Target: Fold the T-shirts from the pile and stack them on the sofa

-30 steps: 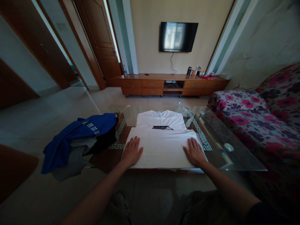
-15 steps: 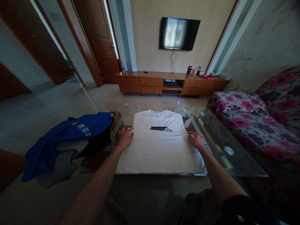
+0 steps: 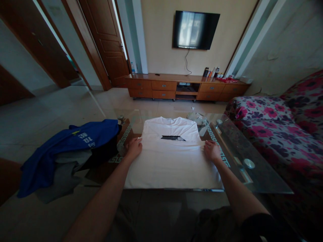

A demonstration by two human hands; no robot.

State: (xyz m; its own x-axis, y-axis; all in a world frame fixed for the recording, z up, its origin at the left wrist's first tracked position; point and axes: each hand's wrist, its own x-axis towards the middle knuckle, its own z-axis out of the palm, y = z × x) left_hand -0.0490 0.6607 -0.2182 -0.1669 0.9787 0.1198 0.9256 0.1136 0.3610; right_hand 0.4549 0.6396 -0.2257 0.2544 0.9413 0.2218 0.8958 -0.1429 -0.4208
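Observation:
A white T-shirt [image 3: 171, 164] lies partly folded on the glass coffee table [image 3: 267, 178], its collar toward the far side. The lower part is turned up over the body, and a strip of dark print shows just beyond that fold's edge. My left hand [image 3: 135, 148] pinches the left end of the folded edge, fingers closed on the cloth. On the opposite side my right hand [image 3: 211, 150] grips the right end of the same edge with its fingers drawn together.
To the left, a blue garment [image 3: 68, 141] with white lettering is heaped with grey and black clothes. Crumpled clear plastic [image 3: 196, 118] lies beyond the shirt. A flowered sofa [image 3: 275, 131] stands at right; a long wooden TV cabinet [image 3: 164, 86] runs along the wall.
The fingers of both hands have closed on the ends of the shirt's folded edge. My right hand has shifted slightly outward. The view has tilted a little.

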